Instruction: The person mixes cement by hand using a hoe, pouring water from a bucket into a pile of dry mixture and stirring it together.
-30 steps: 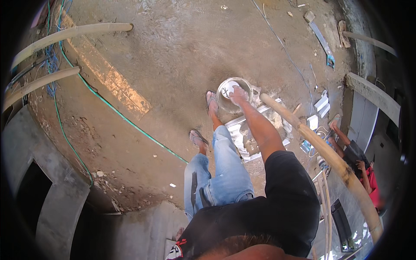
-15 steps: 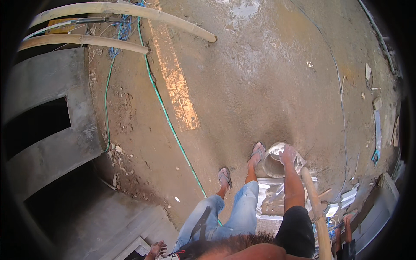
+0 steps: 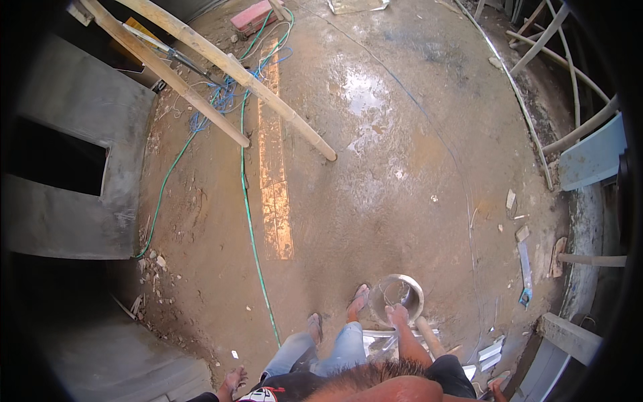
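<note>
From where I stand, the person's bare right hand (image 3: pixel 397 313) is at the near side of a round, off-white bucket (image 3: pixel 418 299), its fingers seemingly bent. I cannot tell whether the grip is closed on the rim, on a handle, or merely resting there. The bare left hand (image 3: pixel 232 380) hangs well apart, its grip loose and seemingly holding nothing.

The step in hand, I judge, is handling the bucket, which is on the wet brown floor just beyond the right foot (image 3: pixel 359 298). Any lift or tilt would call for a firm hold and a steady wrist; I cannot make out what is inside.

Counting outward: one bucket, and two sandalled feet belonging to this person, the left foot (image 3: pixel 315 325) slightly nearer the body. Just beside the bucket is the end of one tan, round wooden pole (image 3: pixel 429 336). Farther right lies one handsaw with a blue handle (image 3: pixel 526 297). To the left runs one long, narrow, orange-brown board (image 3: pixel 273 194), with a green hose (image 3: pixel 252 231) alongside. Two long bamboo poles slant in above, a longer one (image 3: pixel 268 96) and a shorter one (image 3: pixel 194 97). One faded red box (image 3: pixel 252 18) sits at the far edge.
</note>
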Demonstrator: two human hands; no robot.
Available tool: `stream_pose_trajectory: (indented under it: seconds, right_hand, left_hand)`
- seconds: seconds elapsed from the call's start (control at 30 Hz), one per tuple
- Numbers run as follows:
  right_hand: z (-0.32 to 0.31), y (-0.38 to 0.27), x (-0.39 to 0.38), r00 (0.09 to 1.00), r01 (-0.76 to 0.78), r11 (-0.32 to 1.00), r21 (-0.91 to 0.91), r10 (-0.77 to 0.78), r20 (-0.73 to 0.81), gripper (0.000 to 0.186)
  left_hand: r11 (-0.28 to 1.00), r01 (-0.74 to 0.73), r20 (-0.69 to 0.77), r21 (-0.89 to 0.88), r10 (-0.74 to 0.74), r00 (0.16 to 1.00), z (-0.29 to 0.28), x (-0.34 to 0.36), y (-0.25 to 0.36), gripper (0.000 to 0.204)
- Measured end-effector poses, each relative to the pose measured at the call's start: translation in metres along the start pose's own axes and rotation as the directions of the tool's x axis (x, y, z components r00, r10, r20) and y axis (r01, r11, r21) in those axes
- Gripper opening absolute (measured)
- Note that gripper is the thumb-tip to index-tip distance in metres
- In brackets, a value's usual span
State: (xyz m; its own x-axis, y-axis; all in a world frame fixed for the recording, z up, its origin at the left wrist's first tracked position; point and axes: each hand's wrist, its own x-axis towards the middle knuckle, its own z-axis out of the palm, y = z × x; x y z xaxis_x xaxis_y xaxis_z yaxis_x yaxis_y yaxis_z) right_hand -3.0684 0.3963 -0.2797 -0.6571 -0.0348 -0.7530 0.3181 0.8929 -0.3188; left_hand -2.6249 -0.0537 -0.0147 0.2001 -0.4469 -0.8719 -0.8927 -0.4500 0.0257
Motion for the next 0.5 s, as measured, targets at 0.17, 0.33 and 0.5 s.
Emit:
stream_pose_trajectory:
  seconds: [0.17, 0.33, 0.5]
  right_hand:
    - [-0.093, -0.104, -0.060, 0.984, 0.071, 0.973, 0.217, -0.034, -0.172, 0.045]
    - [-0.169, -0.202, -0.102, 0.948, 0.275, 0.813, 0.513, -0.141, -0.284, 0.040]
    - [-0.212, -0.278, -0.105, 0.930, 0.336, 0.676, 0.655, -0.128, -0.345, 0.035]
  left_hand:
    - [0.983, -0.113, -0.020, -0.144, 0.111, 0.994, 0.029, -0.017, 0.022, 0.047]
    - [0.980, -0.133, -0.039, -0.147, 0.129, 0.991, 0.053, -0.028, 0.042, 0.042]
    - [0.975, -0.142, -0.019, -0.170, 0.140, 0.990, 0.071, -0.030, 0.082, 0.039]
